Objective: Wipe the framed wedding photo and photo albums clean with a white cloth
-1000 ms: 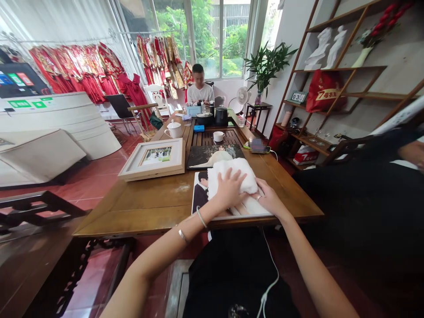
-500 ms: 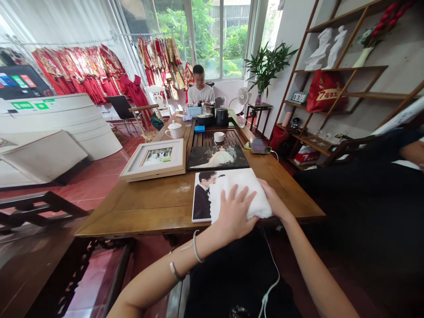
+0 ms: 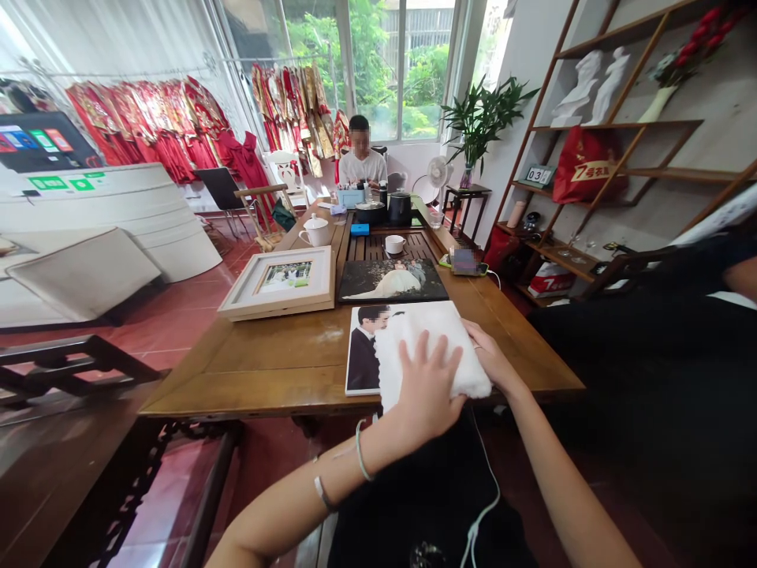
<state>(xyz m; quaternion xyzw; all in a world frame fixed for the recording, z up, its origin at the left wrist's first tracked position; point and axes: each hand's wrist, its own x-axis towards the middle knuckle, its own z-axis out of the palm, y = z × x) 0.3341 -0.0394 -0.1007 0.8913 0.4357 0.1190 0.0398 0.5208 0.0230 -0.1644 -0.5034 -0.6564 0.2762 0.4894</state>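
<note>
A white fluffy cloth [image 3: 431, 319] covers most of a white-edged photo panel [image 3: 362, 359] at the table's near edge. The panel's left part shows a dark suit. My left hand [image 3: 429, 386] lies flat on the cloth with its fingers spread. At the panel's right edge, my right hand [image 3: 494, 359] is curled around the side, its fingertips partly hidden by the cloth. Just beyond lies a dark photo panel [image 3: 363, 276] with a pale gown on it. To its left, a light wooden picture frame [image 3: 236, 304] rests on what looks like another frame.
On the wooden table [image 3: 248, 379] stand a lidded white mug [image 3: 316, 230], a white cup [image 3: 395, 244], a small blue box [image 3: 359, 229] and a black pot [image 3: 400, 207]. A phone [image 3: 467, 262] lies at the right. A person [image 3: 362, 166] sits at the far end.
My left hand has slid slightly right and toward me on the cloth, with the cloth's near edge shifting too. My right hand stays at the panel's right edge. The view has moved slightly.
</note>
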